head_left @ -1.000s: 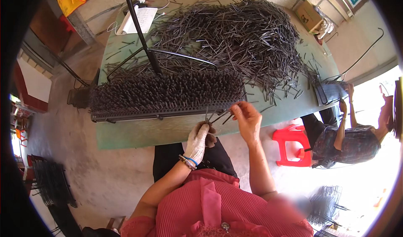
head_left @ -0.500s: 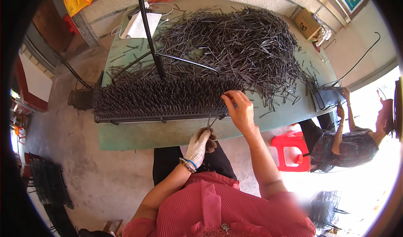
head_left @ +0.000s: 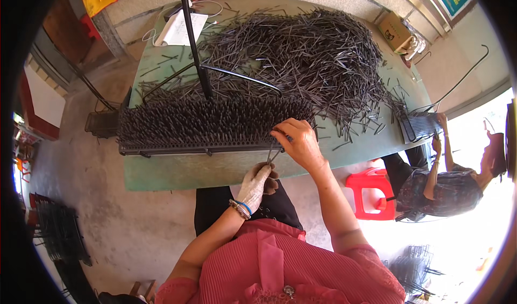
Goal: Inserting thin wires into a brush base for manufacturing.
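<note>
A long black rack [head_left: 210, 123], densely filled with upright dark thin sticks, stands along the near edge of the green table [head_left: 161, 173]. Just below its right part, my left hand [head_left: 257, 183], in a whitish glove, is closed on a few thin dark sticks [head_left: 273, 154] that point up between its fingers. My bare right hand [head_left: 298, 140] hovers over the rack's right front edge. Its thumb and fingers pinch together; whatever they hold is too small to make out. Behind the rack spreads a big heap of loose dark sticks [head_left: 323, 51].
A black metal frame [head_left: 195, 51] rises from the rack. White paper [head_left: 180, 29] and a cable lie at the back left, a cardboard box [head_left: 394, 32] at the back right. At right, a co-worker [head_left: 441, 188] handles another rack [head_left: 421, 126] near a red stool [head_left: 371, 192].
My right hand has shifted left and slightly down along the rack's front, closer to the sticks in my left hand. The left hand stays nearly where it was.
</note>
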{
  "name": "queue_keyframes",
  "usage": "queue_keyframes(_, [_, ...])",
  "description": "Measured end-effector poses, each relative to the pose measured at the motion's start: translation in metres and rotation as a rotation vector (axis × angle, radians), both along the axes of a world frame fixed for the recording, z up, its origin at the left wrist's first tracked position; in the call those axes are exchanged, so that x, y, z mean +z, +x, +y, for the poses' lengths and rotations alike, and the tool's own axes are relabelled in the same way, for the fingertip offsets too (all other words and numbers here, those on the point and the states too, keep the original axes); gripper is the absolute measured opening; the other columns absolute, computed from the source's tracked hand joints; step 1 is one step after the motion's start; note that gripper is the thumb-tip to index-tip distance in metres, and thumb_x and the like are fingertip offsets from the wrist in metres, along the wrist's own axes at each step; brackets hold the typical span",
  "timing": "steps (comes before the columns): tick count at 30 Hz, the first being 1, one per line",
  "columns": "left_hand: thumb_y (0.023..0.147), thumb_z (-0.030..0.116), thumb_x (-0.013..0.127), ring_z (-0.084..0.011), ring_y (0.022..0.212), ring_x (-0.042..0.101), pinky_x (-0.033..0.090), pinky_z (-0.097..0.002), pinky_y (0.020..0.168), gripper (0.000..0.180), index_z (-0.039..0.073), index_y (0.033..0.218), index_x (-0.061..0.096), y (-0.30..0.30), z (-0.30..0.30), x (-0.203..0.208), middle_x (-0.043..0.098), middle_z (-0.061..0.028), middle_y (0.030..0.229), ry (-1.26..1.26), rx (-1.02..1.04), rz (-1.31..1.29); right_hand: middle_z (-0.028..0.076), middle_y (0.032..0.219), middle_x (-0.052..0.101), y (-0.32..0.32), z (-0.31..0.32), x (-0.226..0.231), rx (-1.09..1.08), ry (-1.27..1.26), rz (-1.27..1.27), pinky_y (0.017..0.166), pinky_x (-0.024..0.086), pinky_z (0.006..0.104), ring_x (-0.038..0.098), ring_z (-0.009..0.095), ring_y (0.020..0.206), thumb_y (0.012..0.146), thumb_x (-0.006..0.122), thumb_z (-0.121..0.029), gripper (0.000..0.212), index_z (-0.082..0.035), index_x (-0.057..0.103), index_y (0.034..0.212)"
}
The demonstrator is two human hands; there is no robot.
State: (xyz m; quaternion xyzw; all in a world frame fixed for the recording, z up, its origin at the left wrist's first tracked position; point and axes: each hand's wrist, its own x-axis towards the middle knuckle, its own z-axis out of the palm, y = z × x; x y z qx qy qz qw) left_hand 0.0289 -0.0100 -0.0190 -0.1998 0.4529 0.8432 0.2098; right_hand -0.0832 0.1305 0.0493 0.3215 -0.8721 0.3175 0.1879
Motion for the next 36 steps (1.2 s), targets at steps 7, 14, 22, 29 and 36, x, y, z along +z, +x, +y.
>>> queue_keyframes(7, [0.098, 0.028, 0.053, -0.0119, 0.064, 0.062, 0.046, -0.0229, 0.052, 0.026, 0.005, 0.112, 0.056, -0.001, -0.002, -0.003, 0.063, -0.0050, 0.086, 0.036, 0.009, -0.024, 0.008, 0.076, 0.063, 0.005, 0.000, -0.011, -0.176, -0.034, -0.124, 0.066, 0.045, 0.0376, 0.060, 0.029, 0.067, 0.081, 0.072, -0.015, 0.014, -0.003, 0.067, 0.084])
queue_keyframes(14, [0.098, 0.027, 0.052, -0.0114, 0.065, 0.061, 0.046, -0.0227, 0.052, 0.027, 0.004, 0.110, 0.057, 0.000, -0.004, 0.001, 0.063, -0.0051, 0.085, 0.097, 0.030, -0.037, 0.011, 0.086, 0.069, 0.005, 0.002, 0.001, -0.301, -0.336, -0.226, 0.068, 0.053, 0.0282, 0.066, 0.015, 0.072, 0.082, 0.072, -0.006, 0.029, -0.002, 0.066, 0.109])
queue_keyframes(22, [0.100, 0.023, 0.049, -0.0086, 0.068, 0.058, 0.044, -0.0197, 0.052, 0.027, 0.001, 0.114, 0.056, -0.003, -0.003, -0.002, 0.062, -0.0066, 0.091, 0.298, -0.111, -0.085, 0.006, 0.083, 0.068, -0.006, 0.002, -0.032, -0.316, -0.353, -0.022, 0.070, 0.051, 0.0332, 0.063, 0.022, 0.075, 0.079, 0.074, -0.005, 0.030, -0.009, 0.066, 0.108])
queue_keyframes(29, [0.100, 0.023, 0.049, -0.0063, 0.066, 0.054, 0.043, -0.0183, 0.052, 0.026, 0.003, 0.115, 0.056, -0.005, -0.007, 0.020, 0.061, -0.0052, 0.092, 0.164, -0.156, -0.046, 0.005, 0.082, 0.067, -0.005, 0.000, -0.039, -0.331, -0.333, 0.134, 0.070, 0.048, 0.0327, 0.060, 0.022, 0.075, 0.077, 0.075, -0.003, 0.030, -0.008, 0.065, 0.105])
queue_keyframes(36, [0.100, 0.023, 0.050, -0.0046, 0.065, 0.052, 0.041, -0.0170, 0.051, 0.025, 0.003, 0.114, 0.056, -0.004, -0.008, 0.003, 0.060, -0.0036, 0.089, 0.215, -0.123, -0.033, 0.003, 0.083, 0.067, -0.007, 0.001, -0.043, -0.303, -0.219, 0.198, 0.077, 0.044, 0.0341, 0.059, 0.021, 0.077, 0.075, 0.077, -0.006, 0.027, -0.008, 0.067, 0.100])
